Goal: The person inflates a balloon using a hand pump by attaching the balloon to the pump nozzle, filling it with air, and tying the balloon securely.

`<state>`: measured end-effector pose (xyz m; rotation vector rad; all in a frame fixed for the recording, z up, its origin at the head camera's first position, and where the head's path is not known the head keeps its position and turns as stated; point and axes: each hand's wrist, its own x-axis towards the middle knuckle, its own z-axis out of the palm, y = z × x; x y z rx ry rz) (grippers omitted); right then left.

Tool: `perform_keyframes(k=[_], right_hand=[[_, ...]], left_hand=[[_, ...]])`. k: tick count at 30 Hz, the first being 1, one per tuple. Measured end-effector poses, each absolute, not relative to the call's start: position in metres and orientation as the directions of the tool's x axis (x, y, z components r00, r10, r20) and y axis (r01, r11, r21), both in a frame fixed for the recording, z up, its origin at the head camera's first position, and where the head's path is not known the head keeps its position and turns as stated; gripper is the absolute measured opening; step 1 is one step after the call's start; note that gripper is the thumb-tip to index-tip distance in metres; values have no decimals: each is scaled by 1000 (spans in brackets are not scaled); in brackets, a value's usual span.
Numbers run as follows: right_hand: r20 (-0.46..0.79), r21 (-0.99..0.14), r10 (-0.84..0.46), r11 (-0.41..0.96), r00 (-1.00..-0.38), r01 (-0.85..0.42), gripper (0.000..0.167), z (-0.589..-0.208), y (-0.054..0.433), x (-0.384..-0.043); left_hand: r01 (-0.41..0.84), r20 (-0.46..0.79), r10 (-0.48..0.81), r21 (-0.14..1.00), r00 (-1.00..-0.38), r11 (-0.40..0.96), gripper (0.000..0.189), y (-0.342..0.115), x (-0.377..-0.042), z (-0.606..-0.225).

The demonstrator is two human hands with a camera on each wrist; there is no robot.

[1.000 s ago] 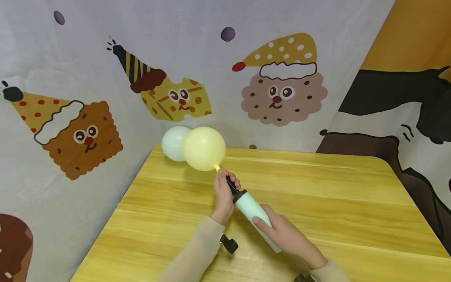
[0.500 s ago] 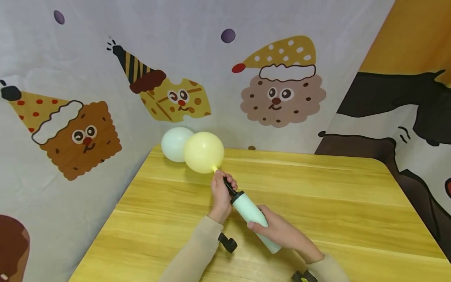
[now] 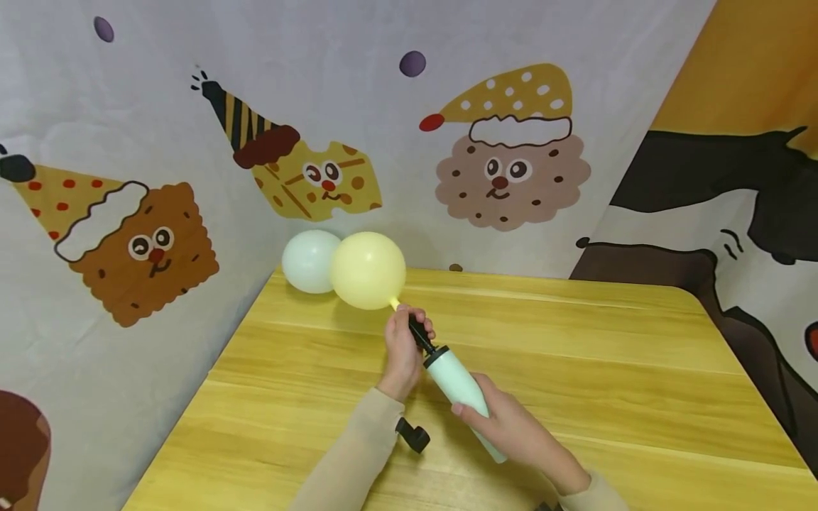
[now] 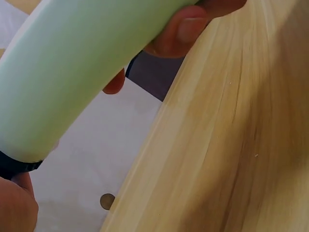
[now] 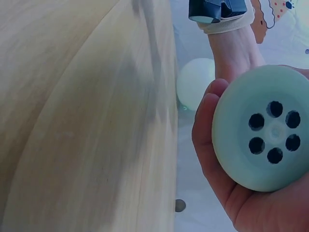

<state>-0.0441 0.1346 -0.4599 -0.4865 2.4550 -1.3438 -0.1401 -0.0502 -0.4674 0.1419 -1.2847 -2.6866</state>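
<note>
A hand balloon pump with a mint barrel slants across the middle of the head view. My left hand grips its black front end, right at the neck of an inflated yellow balloon. Fingers of that hand hide the place where neck and nozzle meet. Lower down, my right hand is wrapped round the barrel, thumb on top. The right wrist view shows the pump's round end with several dark holes, cupped in the right palm. In the left wrist view the barrel fills the upper left.
A pale mint balloon rests at the table's back left corner, partly behind the yellow one. The wooden table reaches back to a cloth backdrop printed with cartoon biscuits. Black wrist cameras sit at both sleeves, the left one sticking out sideways.
The yellow balloon dipped slightly, then rose again with my left hand. More black shaft shows ahead of the barrel than half a second ago. The mint balloon has shifted slightly left.
</note>
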Motion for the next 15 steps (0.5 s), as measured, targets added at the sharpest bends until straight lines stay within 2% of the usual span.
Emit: perform_keyframes(k=[7,15], right_hand=[[-54,-785,-399,583,-915,-208,68,-454,141,-37],[-48,-758,-370,618,-928,-208,66,-451,143,-33]], left_hand=[[152,11,-228,776,-974,-612,35,-43,-139,-466],[180,14,-271,780,-962,-599,35,-39,-143,-463]])
